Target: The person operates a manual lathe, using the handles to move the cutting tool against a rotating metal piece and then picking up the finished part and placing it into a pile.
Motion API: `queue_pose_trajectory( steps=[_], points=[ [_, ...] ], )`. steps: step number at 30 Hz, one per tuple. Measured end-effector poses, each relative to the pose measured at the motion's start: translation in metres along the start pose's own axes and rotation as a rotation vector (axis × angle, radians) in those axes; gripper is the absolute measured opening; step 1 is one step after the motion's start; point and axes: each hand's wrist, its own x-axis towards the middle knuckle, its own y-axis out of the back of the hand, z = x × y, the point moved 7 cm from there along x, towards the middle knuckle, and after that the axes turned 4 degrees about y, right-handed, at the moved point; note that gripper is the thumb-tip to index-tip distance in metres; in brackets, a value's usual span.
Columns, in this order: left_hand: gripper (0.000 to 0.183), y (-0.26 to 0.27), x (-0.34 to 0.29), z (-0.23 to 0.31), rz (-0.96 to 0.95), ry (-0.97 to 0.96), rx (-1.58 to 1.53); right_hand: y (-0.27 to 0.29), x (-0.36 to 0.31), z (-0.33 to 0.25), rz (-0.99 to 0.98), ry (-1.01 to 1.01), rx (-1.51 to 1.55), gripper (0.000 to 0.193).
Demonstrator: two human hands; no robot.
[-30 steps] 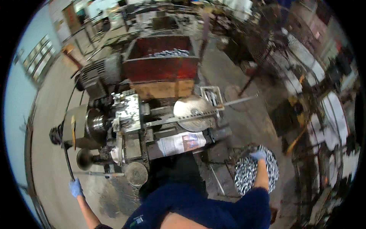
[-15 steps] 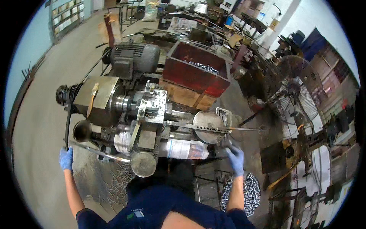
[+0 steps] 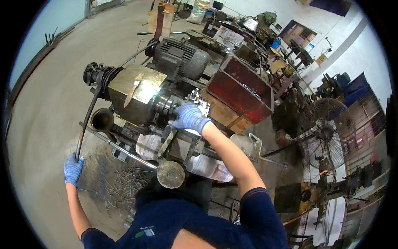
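Observation:
My left hand, in a blue glove, is wrapped round the lower end of a long dark lever. The lever slants up to the left end of a small lathe. My right hand, gloved alike, reaches over the machine at the spindle chuck. Its fingers bend in close beside the chuck, and whatever they hold is hidden under the glove. Just beyond the hand, part of the metal tool slide shows. A wooden-handled brush lies on the headstock cover.
Behind the lathe are an electric motor and a red bin with small metal parts. A round handwheel-like disc sits near my body. Metal scraps litter the floor. A large fan stands at right.
My right hand has moved left and forward from beside the machine's right end to the chuck. The left hand stays on the lever, whose lower end is now further out. The view has shifted.

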Motion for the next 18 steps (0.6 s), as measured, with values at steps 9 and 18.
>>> queue_pose_trajectory(
  steps=[9, 18],
  points=[
    [0.047, -0.012, 0.018, -0.002, 0.082, -0.033, 0.080, -0.024, 0.025, 0.006, -0.006, 0.028, 0.132, 0.054],
    [0.045, 0.000, 0.011, 0.008, 0.016, -0.010, 0.045, -0.016, 0.052, 0.006, 0.172, -0.023, 0.365, 0.055]
  ],
)
